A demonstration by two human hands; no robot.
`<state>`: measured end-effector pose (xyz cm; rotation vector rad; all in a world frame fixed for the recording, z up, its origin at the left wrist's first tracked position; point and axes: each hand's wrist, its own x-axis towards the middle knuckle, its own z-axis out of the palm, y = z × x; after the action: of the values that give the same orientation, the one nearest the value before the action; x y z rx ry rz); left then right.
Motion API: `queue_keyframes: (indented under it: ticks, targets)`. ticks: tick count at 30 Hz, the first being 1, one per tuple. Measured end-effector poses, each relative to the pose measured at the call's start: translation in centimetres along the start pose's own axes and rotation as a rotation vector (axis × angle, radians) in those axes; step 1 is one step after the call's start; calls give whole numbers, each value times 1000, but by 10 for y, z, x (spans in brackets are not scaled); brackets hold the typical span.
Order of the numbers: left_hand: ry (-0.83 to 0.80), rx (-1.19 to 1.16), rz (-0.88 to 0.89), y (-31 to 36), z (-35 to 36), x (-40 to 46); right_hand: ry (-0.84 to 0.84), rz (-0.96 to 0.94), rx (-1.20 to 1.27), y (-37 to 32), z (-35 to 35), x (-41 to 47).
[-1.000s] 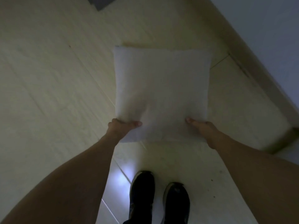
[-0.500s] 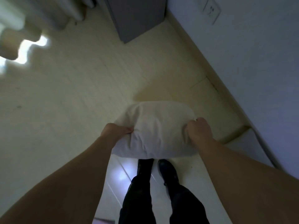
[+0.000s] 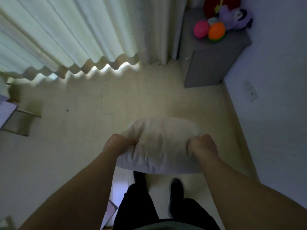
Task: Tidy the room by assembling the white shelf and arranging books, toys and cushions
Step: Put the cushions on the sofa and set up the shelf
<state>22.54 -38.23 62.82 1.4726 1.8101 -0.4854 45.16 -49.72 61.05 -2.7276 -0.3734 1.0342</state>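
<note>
View has swung up since a second ago: then only bare floor and skirting lay beyond the hands; now the far end of the room shows. Pale curtain (image 3: 69, 34) hangs well ahead and to the left of the hands, light spilling under its hem. Grey cabinet (image 3: 214, 62) stands ahead and to the right, in the corner by the wall.

White cushion (image 3: 159, 145) is off the floor, held in front of the body above the shoes. A second ago it lay flat and square with the hands only at its near edge; half a second ago it was already bunched and rising. Now it is rounded and creased under the grip.

Left hand (image 3: 120, 143) is clamped into the cushion's left end, fingers curled in the fabric. Right hand (image 3: 203, 145) is clamped likewise on the right end. The hands are apart, the cushion's width between them.

Toys on the cabinet top, far beyond the right hand: purple plush (image 3: 232, 19), pink ball (image 3: 201, 29), orange ball (image 3: 216, 31), touching one another in a cluster. Wall socket (image 3: 250, 90) is low on the wall to the right.

Judgement: pick-up is done, the carry is under way. Cushion's destination is not visible; white shelf not identifiable here. Dim, blurred shapes far left can't be told.
</note>
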Motion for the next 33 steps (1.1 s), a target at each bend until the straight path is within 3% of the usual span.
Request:
queue_keyframes:
  ticks: [5,13,19,28,33]
  targets:
    - [49,-12,-18,-97,-50,20,53,-124,-163,-88,50,-56]
    - [169,-450,-341,-292,-155,70,-27,-358,-355,-266,202,-172]
    - [295,-618,-509,-416,-233,84,-95,-532,-451,-383,291,-270]
    - [466,-765,-678,-516,-316,129,-76,-743,-542,-523,391,-355]
    - [512,-803,-694,-575,-391,176,-150,-828,-517,-623,460,-402]
